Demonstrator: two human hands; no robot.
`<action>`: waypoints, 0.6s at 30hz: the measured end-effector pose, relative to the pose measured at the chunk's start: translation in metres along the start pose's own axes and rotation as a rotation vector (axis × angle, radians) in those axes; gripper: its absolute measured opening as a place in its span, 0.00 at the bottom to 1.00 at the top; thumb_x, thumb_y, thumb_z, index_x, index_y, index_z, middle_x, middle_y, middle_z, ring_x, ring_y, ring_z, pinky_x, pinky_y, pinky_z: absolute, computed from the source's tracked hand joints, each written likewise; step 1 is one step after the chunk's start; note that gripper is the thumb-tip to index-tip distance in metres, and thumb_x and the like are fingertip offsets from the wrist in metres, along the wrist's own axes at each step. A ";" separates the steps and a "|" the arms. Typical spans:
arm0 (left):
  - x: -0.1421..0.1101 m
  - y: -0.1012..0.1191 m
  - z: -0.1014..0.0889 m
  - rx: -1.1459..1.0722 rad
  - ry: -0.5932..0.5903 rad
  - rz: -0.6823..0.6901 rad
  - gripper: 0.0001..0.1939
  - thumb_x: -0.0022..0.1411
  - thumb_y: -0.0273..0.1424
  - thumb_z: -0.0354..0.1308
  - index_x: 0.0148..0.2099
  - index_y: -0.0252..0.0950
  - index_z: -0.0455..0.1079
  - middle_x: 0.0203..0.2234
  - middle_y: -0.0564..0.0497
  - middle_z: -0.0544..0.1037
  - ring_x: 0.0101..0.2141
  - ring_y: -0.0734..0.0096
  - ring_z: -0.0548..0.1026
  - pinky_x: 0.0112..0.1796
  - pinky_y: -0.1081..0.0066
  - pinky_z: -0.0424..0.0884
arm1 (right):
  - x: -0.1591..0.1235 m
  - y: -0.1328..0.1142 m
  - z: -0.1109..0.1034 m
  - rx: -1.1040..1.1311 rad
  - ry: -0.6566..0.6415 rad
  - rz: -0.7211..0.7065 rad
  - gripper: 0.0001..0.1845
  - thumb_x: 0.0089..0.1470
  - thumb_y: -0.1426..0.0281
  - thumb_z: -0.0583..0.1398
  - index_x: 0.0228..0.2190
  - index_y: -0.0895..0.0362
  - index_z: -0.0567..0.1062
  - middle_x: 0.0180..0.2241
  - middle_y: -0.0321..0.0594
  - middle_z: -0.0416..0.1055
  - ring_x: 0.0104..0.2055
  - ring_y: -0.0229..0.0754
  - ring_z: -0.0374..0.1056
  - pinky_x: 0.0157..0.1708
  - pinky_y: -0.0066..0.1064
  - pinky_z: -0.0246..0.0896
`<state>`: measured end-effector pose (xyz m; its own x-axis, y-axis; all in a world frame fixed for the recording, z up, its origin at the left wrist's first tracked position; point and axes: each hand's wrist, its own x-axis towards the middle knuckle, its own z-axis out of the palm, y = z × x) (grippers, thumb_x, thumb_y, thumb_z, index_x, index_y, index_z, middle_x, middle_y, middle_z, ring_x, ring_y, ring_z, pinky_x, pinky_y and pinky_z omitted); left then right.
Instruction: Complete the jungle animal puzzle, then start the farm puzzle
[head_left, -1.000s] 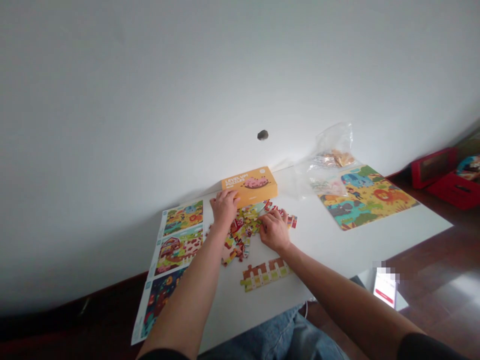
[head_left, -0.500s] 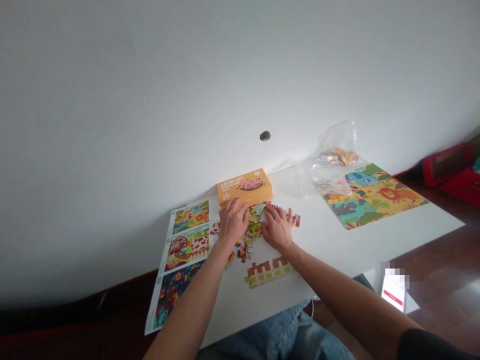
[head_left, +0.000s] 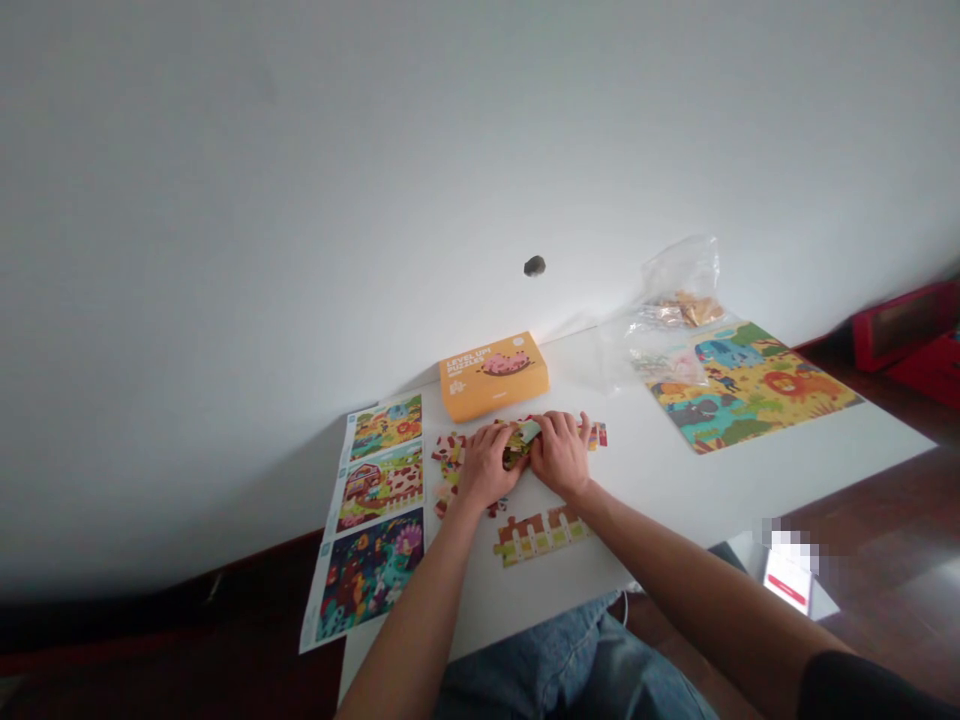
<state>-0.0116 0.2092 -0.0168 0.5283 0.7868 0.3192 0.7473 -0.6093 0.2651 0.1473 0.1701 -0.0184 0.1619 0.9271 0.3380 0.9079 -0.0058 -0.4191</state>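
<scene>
Loose jigsaw puzzle pieces [head_left: 444,470] lie heaped on the white table. My left hand [head_left: 487,468] curls over the heap from the left, its fingers bent around some of the pieces. Close beside it, my right hand [head_left: 561,458] closes in from the right, with one finger sticking out. Green and pale puzzle pieces [head_left: 519,446] show bunched between the two hands; the fingers hide how many are gripped. Nearer to me sits a joined strip of puzzle pieces [head_left: 536,540] with a white fence on it, partly covered by my right forearm.
Behind the heap stands an orange puzzle box [head_left: 495,375]. A sheet with three pictures [head_left: 330,560] lies at the left edge. To the right are clear plastic bags [head_left: 667,330] and an assembled animal puzzle [head_left: 750,390]. A phone [head_left: 787,580] rests below the table's right side.
My left hand has moved from the box's front edge down and right onto the heap. Both hands are now close together, with puzzle pieces bunched between them.
</scene>
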 end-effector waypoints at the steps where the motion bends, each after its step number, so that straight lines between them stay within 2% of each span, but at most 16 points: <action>1: 0.000 0.001 0.000 -0.005 0.001 0.001 0.21 0.62 0.38 0.60 0.56 0.41 0.69 0.51 0.45 0.74 0.53 0.54 0.69 0.55 0.55 0.64 | -0.003 0.002 -0.002 -0.007 0.003 -0.004 0.20 0.57 0.68 0.55 0.51 0.52 0.70 0.51 0.45 0.70 0.55 0.50 0.60 0.65 0.55 0.29; 3: -0.001 0.001 0.000 -0.013 -0.003 0.005 0.19 0.62 0.39 0.60 0.55 0.42 0.70 0.51 0.46 0.73 0.54 0.55 0.69 0.55 0.56 0.65 | -0.011 0.011 -0.006 -0.040 0.008 0.008 0.24 0.58 0.64 0.56 0.56 0.54 0.67 0.58 0.49 0.65 0.61 0.54 0.55 0.65 0.58 0.27; 6: -0.001 0.001 -0.001 -0.020 -0.014 0.008 0.19 0.62 0.38 0.60 0.55 0.43 0.71 0.51 0.46 0.73 0.54 0.57 0.69 0.55 0.57 0.64 | -0.024 0.039 -0.014 -0.080 -0.020 0.061 0.34 0.59 0.54 0.56 0.61 0.58 0.62 0.65 0.55 0.55 0.68 0.61 0.45 0.63 0.64 0.26; 8: -0.001 0.000 -0.002 -0.020 -0.024 0.008 0.19 0.62 0.38 0.60 0.56 0.44 0.71 0.51 0.47 0.73 0.54 0.58 0.69 0.56 0.57 0.64 | -0.029 0.059 -0.019 -0.031 -0.105 0.015 0.38 0.59 0.51 0.55 0.63 0.61 0.60 0.66 0.56 0.54 0.69 0.61 0.44 0.64 0.62 0.33; 10: 0.001 0.001 -0.004 -0.017 -0.032 0.004 0.20 0.62 0.37 0.60 0.56 0.44 0.71 0.51 0.47 0.73 0.54 0.58 0.69 0.56 0.57 0.63 | -0.031 0.073 -0.023 0.036 -0.174 -0.050 0.39 0.60 0.52 0.54 0.64 0.62 0.58 0.66 0.54 0.55 0.69 0.58 0.45 0.65 0.57 0.38; 13: 0.001 0.009 -0.010 0.002 -0.021 -0.008 0.21 0.62 0.36 0.60 0.58 0.45 0.70 0.55 0.46 0.71 0.58 0.53 0.65 0.60 0.50 0.57 | -0.028 0.079 -0.025 0.096 -0.206 -0.089 0.36 0.60 0.58 0.54 0.65 0.62 0.57 0.66 0.52 0.54 0.70 0.55 0.45 0.66 0.53 0.39; 16: -0.010 0.031 -0.016 0.050 0.033 0.003 0.23 0.65 0.34 0.56 0.61 0.45 0.67 0.62 0.47 0.65 0.64 0.50 0.57 0.63 0.46 0.50 | -0.025 0.076 -0.022 0.131 -0.194 -0.073 0.34 0.60 0.63 0.55 0.64 0.62 0.58 0.66 0.51 0.55 0.69 0.52 0.47 0.66 0.50 0.40; 18: -0.026 0.051 -0.017 0.030 0.039 0.056 0.23 0.67 0.31 0.51 0.63 0.43 0.65 0.63 0.48 0.63 0.65 0.54 0.55 0.64 0.50 0.52 | -0.023 0.076 -0.019 0.157 -0.172 -0.063 0.31 0.61 0.63 0.56 0.62 0.62 0.62 0.64 0.50 0.59 0.68 0.52 0.50 0.66 0.49 0.43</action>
<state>0.0057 0.1559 0.0041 0.5538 0.7468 0.3682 0.7291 -0.6485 0.2188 0.2197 0.1409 -0.0424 0.0260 0.9741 0.2247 0.8405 0.1004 -0.5324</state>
